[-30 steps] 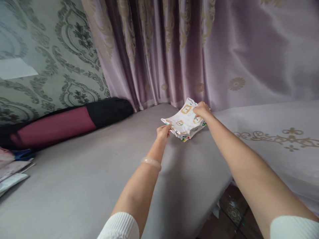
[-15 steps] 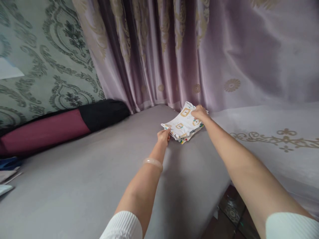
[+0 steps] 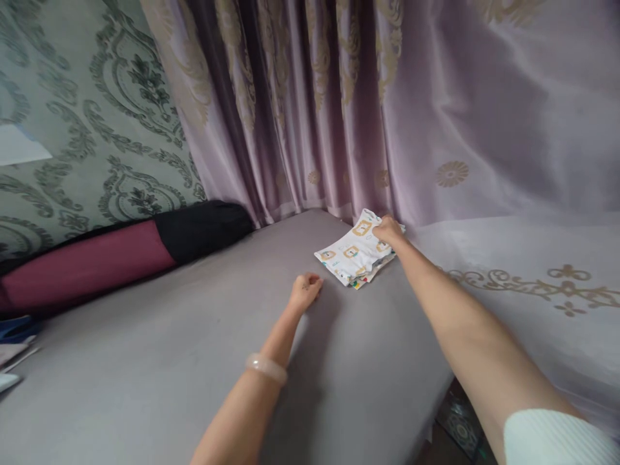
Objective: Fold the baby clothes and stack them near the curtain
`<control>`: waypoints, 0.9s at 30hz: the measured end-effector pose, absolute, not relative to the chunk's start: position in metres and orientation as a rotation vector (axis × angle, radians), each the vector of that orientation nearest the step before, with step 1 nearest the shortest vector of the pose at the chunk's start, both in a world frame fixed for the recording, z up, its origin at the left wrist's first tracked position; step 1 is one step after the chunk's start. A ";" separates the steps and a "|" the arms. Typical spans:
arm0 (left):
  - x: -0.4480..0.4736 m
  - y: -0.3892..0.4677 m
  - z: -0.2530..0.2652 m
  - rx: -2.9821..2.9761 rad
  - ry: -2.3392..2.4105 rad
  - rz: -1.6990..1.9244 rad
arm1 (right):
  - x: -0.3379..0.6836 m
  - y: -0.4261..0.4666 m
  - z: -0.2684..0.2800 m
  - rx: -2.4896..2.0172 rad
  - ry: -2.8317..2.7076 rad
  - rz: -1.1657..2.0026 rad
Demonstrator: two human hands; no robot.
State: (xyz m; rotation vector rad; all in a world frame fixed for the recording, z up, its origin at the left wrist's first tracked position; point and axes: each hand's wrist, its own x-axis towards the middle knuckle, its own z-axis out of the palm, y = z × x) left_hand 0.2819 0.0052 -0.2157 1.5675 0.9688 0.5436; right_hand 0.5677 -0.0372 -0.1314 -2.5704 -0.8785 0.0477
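Observation:
A small stack of folded clothes [image 3: 351,252] lies near the far corner of the grey bed surface. Its top piece is white with tan square prints, and coloured dots show on the layers beneath. My right hand [image 3: 389,230] grips the stack's right side, thumb on top and the other fingers partly hidden. To the near left of the clothes, apart from them, my left hand [image 3: 306,290] hovers over or rests on the sheet. Its fingers are curled in, with nothing visible in them. A pale bangle [image 3: 267,369] circles that wrist.
A long maroon and black bag [image 3: 97,255] lies along the patterned wall. Purple curtains [image 3: 300,116] hang behind the bed [image 3: 169,361]. Some folded items [image 3: 14,342] sit at the left edge. Past the bed's right edge, dark floor shows with a patterned object on it.
My left hand has let go of the clothes' left corner and drawn back toward me and to the left. My right hand stays on the stack. The view has tilted slightly.

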 end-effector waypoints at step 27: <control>0.164 -0.011 -0.231 1.766 1.025 0.630 | 0.563 -0.044 -0.203 -2.781 -0.884 -0.137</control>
